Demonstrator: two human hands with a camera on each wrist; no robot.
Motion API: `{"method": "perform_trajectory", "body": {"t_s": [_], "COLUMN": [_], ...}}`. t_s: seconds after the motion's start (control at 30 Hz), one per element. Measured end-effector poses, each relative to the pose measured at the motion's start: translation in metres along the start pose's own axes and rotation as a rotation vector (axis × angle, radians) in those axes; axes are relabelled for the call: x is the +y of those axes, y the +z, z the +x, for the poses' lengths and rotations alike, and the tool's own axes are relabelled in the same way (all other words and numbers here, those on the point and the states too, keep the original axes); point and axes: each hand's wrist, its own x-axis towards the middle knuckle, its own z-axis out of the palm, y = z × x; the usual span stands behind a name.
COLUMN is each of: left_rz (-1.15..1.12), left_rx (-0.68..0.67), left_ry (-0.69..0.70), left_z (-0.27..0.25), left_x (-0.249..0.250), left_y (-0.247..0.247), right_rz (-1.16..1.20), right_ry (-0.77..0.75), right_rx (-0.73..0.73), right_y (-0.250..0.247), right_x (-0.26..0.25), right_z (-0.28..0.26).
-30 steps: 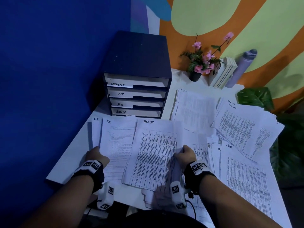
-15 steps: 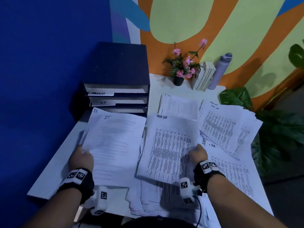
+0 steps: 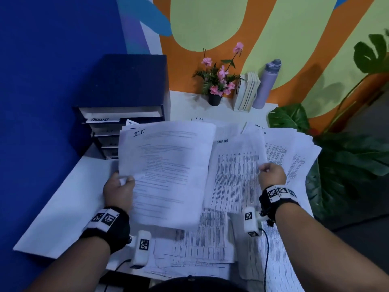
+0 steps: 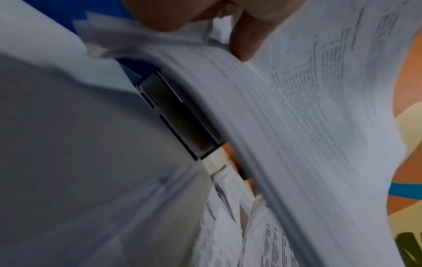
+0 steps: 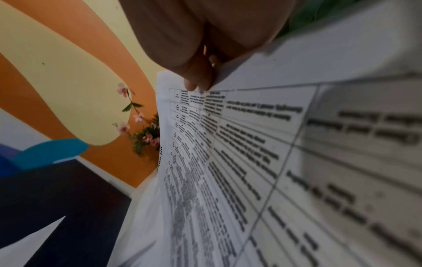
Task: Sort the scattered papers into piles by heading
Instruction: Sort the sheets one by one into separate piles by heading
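Two hands up over a white counter w/ papers strewn across its right half. Left hand pinches the I.T. stack, lifted off the counter; right hand pinches a Task List sheet, also raised. More table sheets fan toward the right edge. Back-left corner: dark blue tray organizer. Back edge: pink flower pot, books, lilac bottle. Wall behind: blue, orange, pale-green shapes. Leafy plant off the right edge.
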Motion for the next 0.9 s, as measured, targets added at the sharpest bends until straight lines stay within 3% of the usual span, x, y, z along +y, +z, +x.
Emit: {"method": "perform_trajectory", "body": {"t_s": [0.1, 0.17, 0.3, 0.37, 0.53, 0.67, 0.77, 0.9], "left_rz": [0.011, 0.046, 0.453, 0.552, 0.543, 0.669, 0.644, 0.502], "left_rx": [-0.122, -0.239, -0.414, -0.429, -0.446, -0.391, -0.379, -0.305], "left_ry": [-0.068, -0.149, -0.170, -0.201, -0.301, -0.256, -0.260, -0.238], "left_z": [-0.011, -0.018, -0.030, -0.037, -0.034, -0.031, -0.032, -0.031], "left_x": [-0.003, -0.012, -0.028, -0.034, -0.048, -0.052, -0.051, -0.053], "left_y": [0.026, 0.041, 0.061, 0.067, 0.074, 0.077, 0.075, 0.073], "right_rz": [-0.005, -0.072, -0.242, -0.273, -0.272, -0.419, -0.265, 0.019], "right_ry": [-0.039, -0.079, -0.040, -0.013, -0.019, -0.102, -0.150, -0.103], "right_rx": [0.057, 0.001, -0.108, -0.089, -0.059, -0.126, -0.164, -0.435], "right_y": [-0.018, -0.027, -0.038, -0.040, -0.046, -0.042, -0.023, 0.008], "right_x": [0.002, 0.007, 0.024, 0.031, 0.032, 0.031, 0.027, 0.014], "right_z": [0.028, 0.041, 0.062, 0.072, 0.086, 0.077, 0.058, 0.008]}}
